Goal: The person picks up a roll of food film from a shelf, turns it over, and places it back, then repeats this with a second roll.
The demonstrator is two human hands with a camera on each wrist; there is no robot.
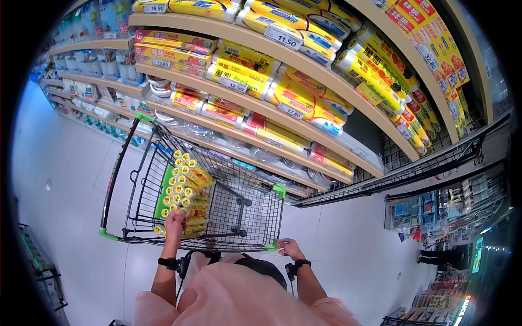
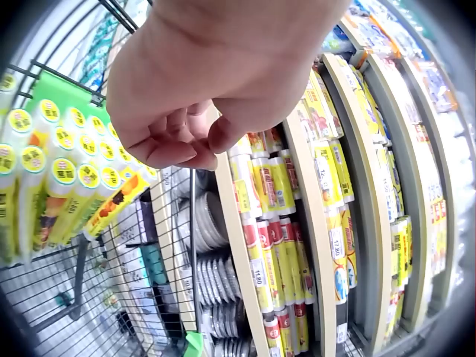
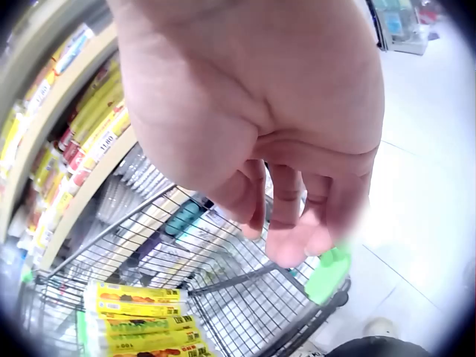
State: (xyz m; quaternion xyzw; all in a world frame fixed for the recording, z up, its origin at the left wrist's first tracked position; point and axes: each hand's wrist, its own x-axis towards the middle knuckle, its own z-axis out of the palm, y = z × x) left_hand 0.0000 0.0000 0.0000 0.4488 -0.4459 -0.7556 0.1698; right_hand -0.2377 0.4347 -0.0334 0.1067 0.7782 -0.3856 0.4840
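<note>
A wire shopping cart (image 1: 244,212) with green corners stands before the person. Stacked in one end of it is a bundle of yellow rolls (image 1: 182,187) with round labelled ends and printed fruit, beside a green panel (image 2: 63,88). Over the cart's near side, close to the rolls, hangs the left hand (image 1: 174,223); its fingers (image 2: 182,155) are loosely bent with nothing between them. At the cart's near front corner is the right hand (image 1: 292,248), relaxed and holding nothing. The right fingertips (image 3: 282,249) are right beside the green corner piece (image 3: 329,275).
Beyond the cart runs a shelf rack (image 1: 277,117) carrying yellow and red rolls, boxes and price tags. Lower shelves hold foil trays (image 2: 216,279). Pale tiled floor (image 1: 337,228) extends to the right, toward another display (image 1: 448,201) and a person in dark clothes (image 1: 443,255).
</note>
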